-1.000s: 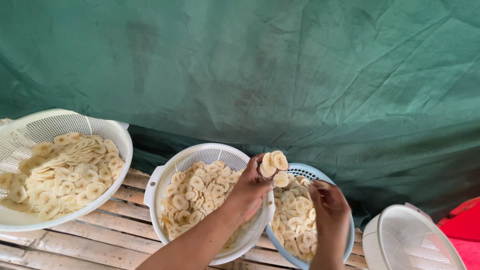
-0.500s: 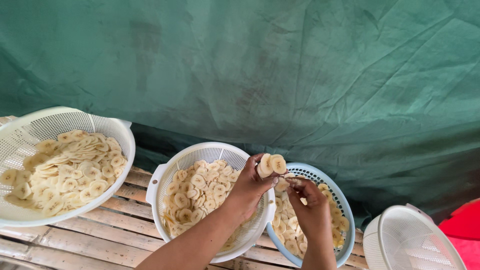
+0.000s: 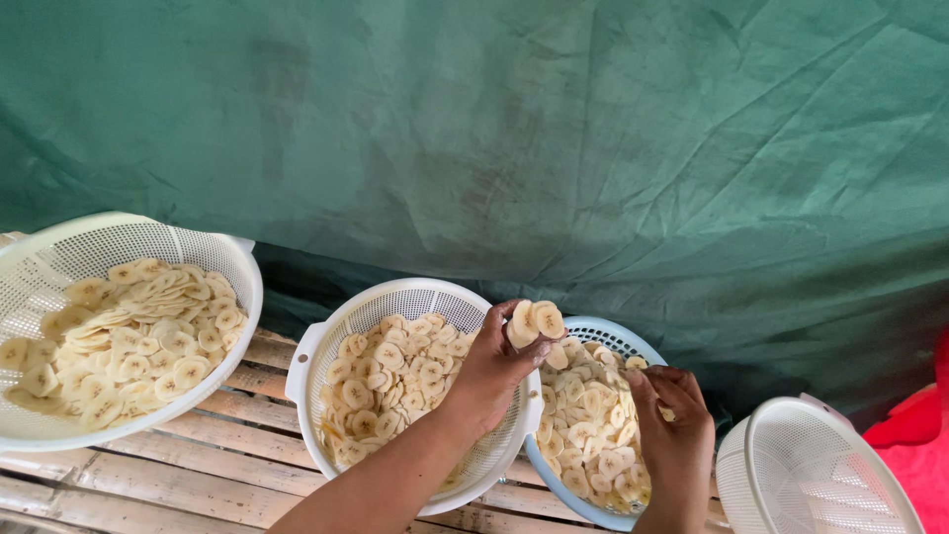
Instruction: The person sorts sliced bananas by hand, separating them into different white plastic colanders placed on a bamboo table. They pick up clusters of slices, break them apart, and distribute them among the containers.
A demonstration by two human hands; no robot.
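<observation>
My left hand holds a small stack of pale banana slices above the gap between two baskets. Under its wrist is a white colander half full of slices. To the right, a blue colander also holds slices, and my right hand reaches down into it, fingers curled among the slices on its right side. I cannot tell whether that hand has picked any up.
A large white colander heaped with slices stands at the left. An empty white colander sits at the lower right, by something red. All rest on a slatted bamboo table. A green tarp hangs behind.
My left hand has kept the slice stack raised, shifting it slightly left. My right hand came up to the stack, then dropped back into the blue colander.
</observation>
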